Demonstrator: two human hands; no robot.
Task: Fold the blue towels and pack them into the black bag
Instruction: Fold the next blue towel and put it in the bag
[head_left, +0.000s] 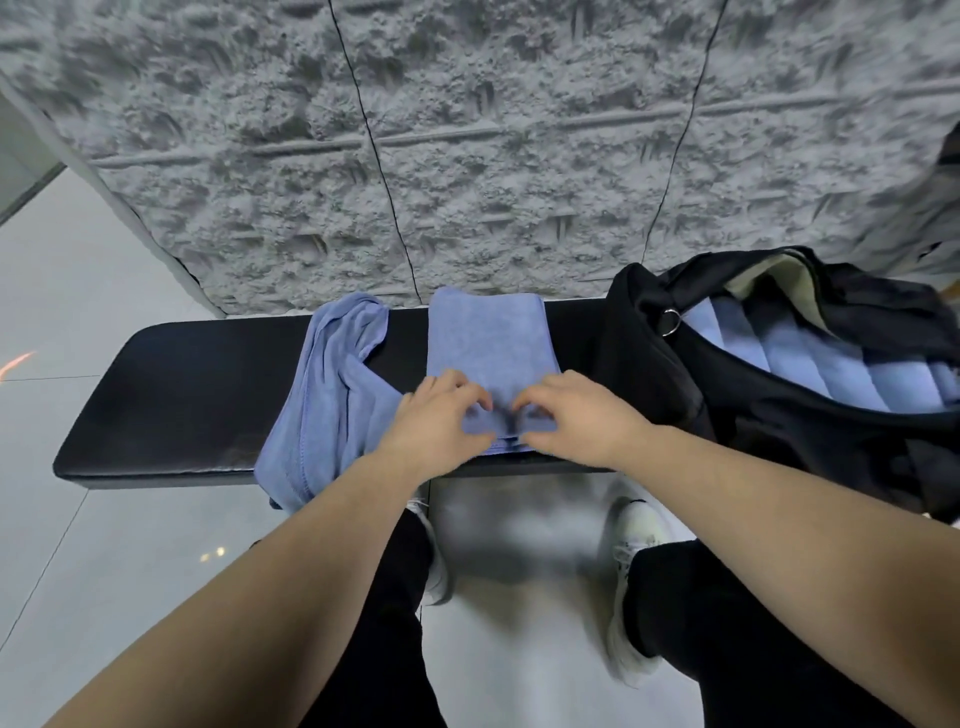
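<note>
Two hands (511, 415) on soft rectangular towel (491, 343)

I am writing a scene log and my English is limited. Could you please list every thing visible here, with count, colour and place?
folded towel: 1, blue, middle of bench, under both hands
unfolded towel: 1, blue, crumpled left of it, hanging over the bench's near edge
packed towels: several, blue, in a row inside the bag
bag: 1, black, open, right end of bench
bench: 1, black, against the wall
wall: grey, rough, behind bench
floor: pale tiles
shoes: 2, white, below bench
left hand: pinching the folded towel's near edge
right hand: pinching the same edge
</note>
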